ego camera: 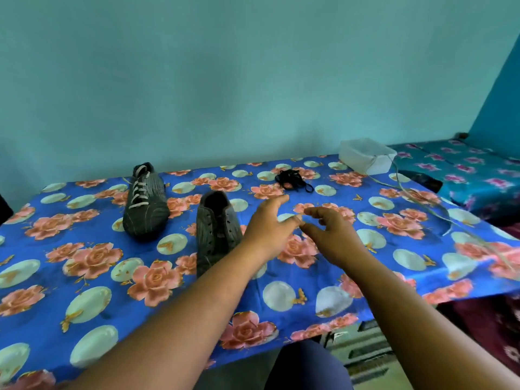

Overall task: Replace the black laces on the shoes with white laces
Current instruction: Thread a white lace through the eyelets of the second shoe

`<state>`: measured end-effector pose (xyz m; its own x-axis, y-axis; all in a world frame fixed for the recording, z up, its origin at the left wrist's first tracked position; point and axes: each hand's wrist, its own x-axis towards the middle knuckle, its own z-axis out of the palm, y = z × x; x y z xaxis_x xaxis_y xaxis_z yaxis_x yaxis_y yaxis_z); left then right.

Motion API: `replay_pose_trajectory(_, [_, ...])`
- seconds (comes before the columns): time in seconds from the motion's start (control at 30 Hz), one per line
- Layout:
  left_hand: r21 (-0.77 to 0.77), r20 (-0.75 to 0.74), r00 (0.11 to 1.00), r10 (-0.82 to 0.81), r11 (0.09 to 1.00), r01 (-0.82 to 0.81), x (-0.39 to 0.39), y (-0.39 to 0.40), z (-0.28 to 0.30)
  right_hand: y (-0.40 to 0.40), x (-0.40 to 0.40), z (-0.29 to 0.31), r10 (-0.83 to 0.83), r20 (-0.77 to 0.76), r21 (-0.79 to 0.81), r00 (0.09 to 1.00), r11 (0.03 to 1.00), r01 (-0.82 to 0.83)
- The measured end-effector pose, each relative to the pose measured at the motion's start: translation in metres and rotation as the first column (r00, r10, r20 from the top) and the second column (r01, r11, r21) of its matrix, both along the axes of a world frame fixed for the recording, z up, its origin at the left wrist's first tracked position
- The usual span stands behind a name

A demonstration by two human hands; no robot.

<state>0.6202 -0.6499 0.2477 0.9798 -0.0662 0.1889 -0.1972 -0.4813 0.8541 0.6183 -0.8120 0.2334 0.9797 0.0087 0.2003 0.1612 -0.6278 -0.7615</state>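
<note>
We observe two dark grey shoes on the table, which carries a blue floral tablecloth; the laced shoe stands at the far left with white laces threaded through its eyelets; the unlaced shoe stands just to its right, nearer to us, with bare eyelets and an open collar. The removed black laces lie in a loose heap toward the far edge, well apart from both shoes; a white plastic container sits at the far right corner, and a white lace trails from it across the right part of the cloth.

Both hands hover above the table, just right of the unlaced shoe; the left hand has its fingers extended and spread; the right hand has its fingers curled with thumb and forefinger drawn close together; the fingertips of the two hands nearly meet; we cannot tell whether either hand holds anything, as motion blur obscures the fingertips.
</note>
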Motion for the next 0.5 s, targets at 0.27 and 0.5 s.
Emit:
replay_pose_trajectory(0.27, [0.035,-0.115,0.982,-0.153,0.987,0.158,0.050,-0.095,-0.017,-0.110,0.026,-0.008,-0.210,0.009,-0.263,0.978,0.943,0.205])
replay_pose_trajectory(0.5, [0.157,-0.127,0.958,-0.258,0.948,0.277,0.080,-0.163,-0.031,-0.209,0.046,-0.013,-0.500,0.039,-0.573,0.865,0.698,0.429])
